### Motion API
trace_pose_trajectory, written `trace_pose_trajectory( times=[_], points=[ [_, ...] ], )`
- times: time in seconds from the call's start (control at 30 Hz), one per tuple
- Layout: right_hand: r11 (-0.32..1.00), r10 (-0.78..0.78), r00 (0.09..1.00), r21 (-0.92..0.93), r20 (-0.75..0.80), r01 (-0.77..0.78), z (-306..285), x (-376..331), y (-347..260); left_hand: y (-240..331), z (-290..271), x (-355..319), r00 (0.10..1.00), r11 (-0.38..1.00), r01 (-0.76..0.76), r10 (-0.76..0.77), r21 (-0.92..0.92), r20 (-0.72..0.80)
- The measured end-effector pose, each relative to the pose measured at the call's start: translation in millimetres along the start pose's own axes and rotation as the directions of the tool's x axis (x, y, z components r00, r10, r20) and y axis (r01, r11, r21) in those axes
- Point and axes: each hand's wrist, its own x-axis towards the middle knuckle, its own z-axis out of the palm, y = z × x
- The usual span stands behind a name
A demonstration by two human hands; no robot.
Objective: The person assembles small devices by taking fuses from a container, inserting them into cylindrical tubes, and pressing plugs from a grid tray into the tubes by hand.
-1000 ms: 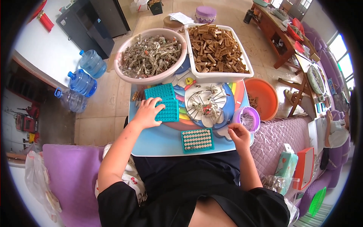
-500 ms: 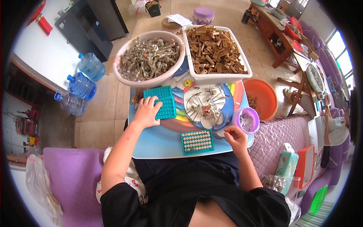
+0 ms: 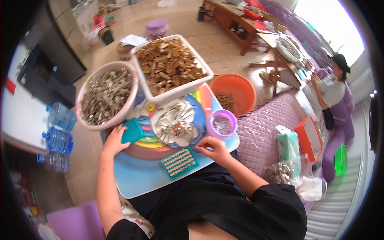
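My left hand point(image 3: 114, 141) is curled over the left edge of an empty-looking teal rack point(image 3: 133, 131), which lies on the table beside the pink basin. The thumb sits at its near side. A second teal rack point(image 3: 179, 163), filled with rows of small pale round pieces, lies near the table's front edge. My right hand point(image 3: 216, 149) hovers right of the filled rack, just in front of a purple tub point(image 3: 223, 123) holding thin whitish bits. Its thumb and forefinger are pinched together; whatever is between them is too small to make out. Between the racks and basins lies a loose pile of metallic pieces point(image 3: 177, 127).
A pink basin point(image 3: 83, 113) of shiny metallic pieces and a white bin point(image 3: 191, 85) of brown pieces stand at the table's far side. An orange tub point(image 3: 241, 93) is beyond the right edge. Another person point(image 3: 335, 90) sits at far right. Water jugs point(image 3: 60, 140) stand left.
The whole view has swung to the right and blurred slightly. My left hand has shifted from lying over the rack to its left edge. The right hand's fingers now reach closer to the filled rack.
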Motion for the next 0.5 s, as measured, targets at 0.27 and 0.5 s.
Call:
trace_pose_trajectory(
  times=[0.27, 0.5],
  points=[
    [0.999, 0.009, 1.000, 0.048, 0.020, -0.010, 11, 8, -8, 19, -5, 3, 0.989, 0.989, 0.116, -0.124, 0.093, 0.081],
    [0.993, -0.012, 0.999, 0.121, -0.030, 0.015, 6, -11, -6, 48, 16, -7, 0.959, 0.959, 0.280, -0.282, 0.053, 0.037]
  ],
)
